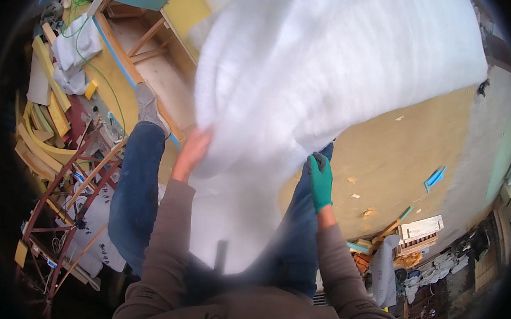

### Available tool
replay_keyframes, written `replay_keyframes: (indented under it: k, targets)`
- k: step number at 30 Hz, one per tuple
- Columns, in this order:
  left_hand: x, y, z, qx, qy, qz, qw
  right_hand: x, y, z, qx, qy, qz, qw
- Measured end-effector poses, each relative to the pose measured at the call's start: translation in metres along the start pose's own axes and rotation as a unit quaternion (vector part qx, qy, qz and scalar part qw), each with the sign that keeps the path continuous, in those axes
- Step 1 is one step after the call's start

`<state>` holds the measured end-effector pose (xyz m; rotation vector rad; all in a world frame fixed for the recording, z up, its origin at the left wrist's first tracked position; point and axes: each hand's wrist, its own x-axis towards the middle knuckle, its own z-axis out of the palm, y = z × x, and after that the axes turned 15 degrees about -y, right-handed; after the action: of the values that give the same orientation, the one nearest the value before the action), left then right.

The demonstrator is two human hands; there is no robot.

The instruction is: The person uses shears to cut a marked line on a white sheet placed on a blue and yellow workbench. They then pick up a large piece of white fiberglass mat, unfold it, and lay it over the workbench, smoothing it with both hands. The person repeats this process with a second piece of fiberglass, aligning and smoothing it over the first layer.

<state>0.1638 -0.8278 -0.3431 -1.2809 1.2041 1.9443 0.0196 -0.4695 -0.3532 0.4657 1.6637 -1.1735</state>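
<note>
**Fingers of both hands clamped on a big white batt held over the floor**

Fingers [201, 137] of the bare left hand [191, 152] curl onto the near edge of a large, thick, soft white sheet of fibrous wadding [331, 70], and the right hand [320, 181], in a green work glove, pinches the same edge a little farther right; both are closed on the material, neither is released. This sheet is by far the biggest thing in view: it hangs up and away from the person, filling the upper middle and right, with a lower flap drooping in front of the blue-trousered legs [136, 193]. It is off the ground, so as a judgement the carrying or spreading is under way and the laying down is not yet done.

Beneath it lies a broad tan board floor [396, 162], with scattered small chips. At the left stands a red metal frame [71, 207] among stacked yellow timber offcuts [44, 123]. A grey shoe [148, 109] rests on a wooden edge. Smallest, a blue plastic tool [434, 178] lies well apart at the right
</note>
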Motion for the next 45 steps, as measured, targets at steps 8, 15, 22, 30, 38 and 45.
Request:
replay_keyframes:
  k: [8,15,22,30,38,45]
  targets:
    - [-0.087,0.083,0.035,0.261,0.137,0.033,0.955,0.149,0.104,0.021,0.077,-0.085,0.104,0.988]
    - [-0.099,0.093,-0.008,0.091,0.309,0.168,0.932,0.104,0.149,-0.026,-0.107,-0.011,0.033,0.994]
    - [-0.045,0.114,-0.141,0.039,0.428,0.273,0.861,0.051,0.099,-0.061,-0.193,-0.016,0.140,0.971]
    - [0.037,0.125,-0.257,0.219,0.502,0.172,0.819,0.034,0.153,-0.061,-0.260,-0.023,0.163,0.952]
    - [0.134,0.057,-0.332,0.576,0.431,-0.100,0.687,0.060,0.121,-0.055,-0.168,-0.017,0.181,0.969]
    - [0.163,0.060,-0.346,0.258,0.541,0.142,0.788,0.064,0.108,-0.049,-0.201,-0.061,0.184,0.960]
